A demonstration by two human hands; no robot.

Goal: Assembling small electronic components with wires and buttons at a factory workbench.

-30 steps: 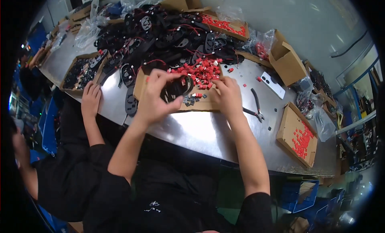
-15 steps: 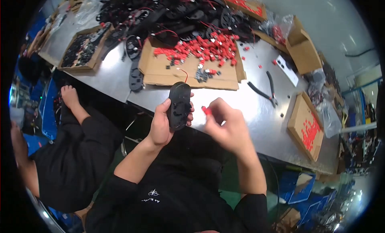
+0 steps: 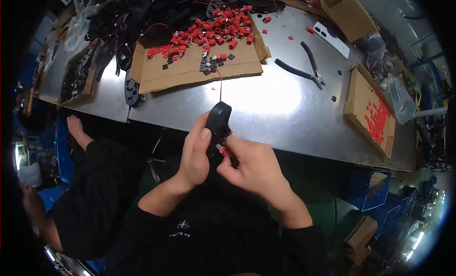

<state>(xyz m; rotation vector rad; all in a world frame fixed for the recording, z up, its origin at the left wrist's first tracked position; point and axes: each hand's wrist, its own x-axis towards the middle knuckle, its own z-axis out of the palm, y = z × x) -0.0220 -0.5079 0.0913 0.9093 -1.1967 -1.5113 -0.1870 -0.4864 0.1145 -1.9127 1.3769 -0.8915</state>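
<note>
Presently the left hand (image 3: 195,154) is clamped around a black housing (image 3: 217,126); the right hand (image 3: 251,166), at its 4 o'clock, pinches a red part (image 3: 222,151) against it. Steel desk (image 3: 266,109) lies at 12 o'clock, bearing cardboard (image 3: 190,69) and pliers (image 3: 304,67).

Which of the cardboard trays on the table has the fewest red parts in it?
The open brown cardboard box at the far right: it looks empty, unlike the other trays.

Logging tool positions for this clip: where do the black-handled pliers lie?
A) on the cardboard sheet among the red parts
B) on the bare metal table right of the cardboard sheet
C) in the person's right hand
B: the pliers lie on the bare metal table, right of the cardboard sheet.
</note>
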